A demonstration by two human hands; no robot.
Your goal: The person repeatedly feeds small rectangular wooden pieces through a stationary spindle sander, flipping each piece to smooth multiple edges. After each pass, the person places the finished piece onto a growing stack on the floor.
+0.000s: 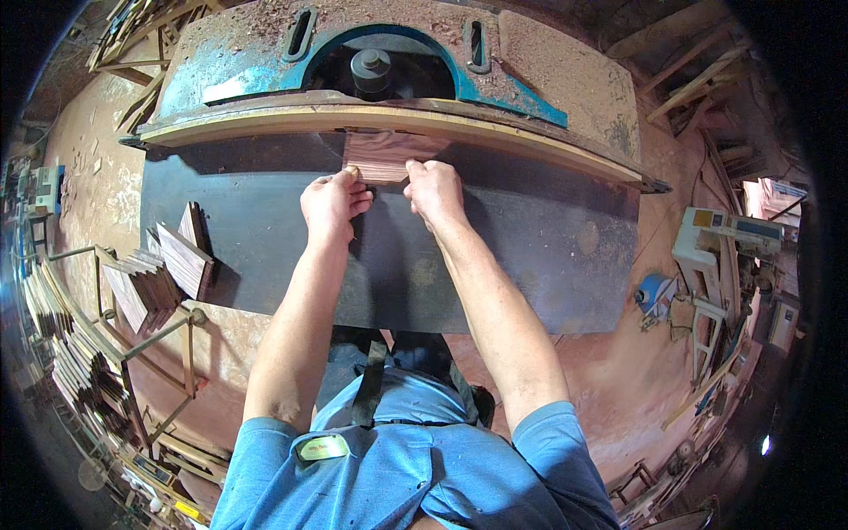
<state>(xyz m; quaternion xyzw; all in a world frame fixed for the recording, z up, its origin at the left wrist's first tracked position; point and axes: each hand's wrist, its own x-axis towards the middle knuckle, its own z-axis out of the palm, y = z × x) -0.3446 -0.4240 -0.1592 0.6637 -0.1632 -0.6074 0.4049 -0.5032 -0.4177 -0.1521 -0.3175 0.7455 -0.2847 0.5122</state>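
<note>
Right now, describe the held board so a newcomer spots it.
Start at the dark machine table, then the pale wooden fence along its far side. At the fence's middle is a striped reddish-brown board; unlike the loose boards to the left, left hand and right hand grip its near end.

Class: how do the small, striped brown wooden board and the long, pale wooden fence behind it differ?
The small, striped brown wooden board is much shorter and darker than the long, pale wooden fence. The left hand and right hand hold the board; neither touches the fence. Both are wooden.
</note>
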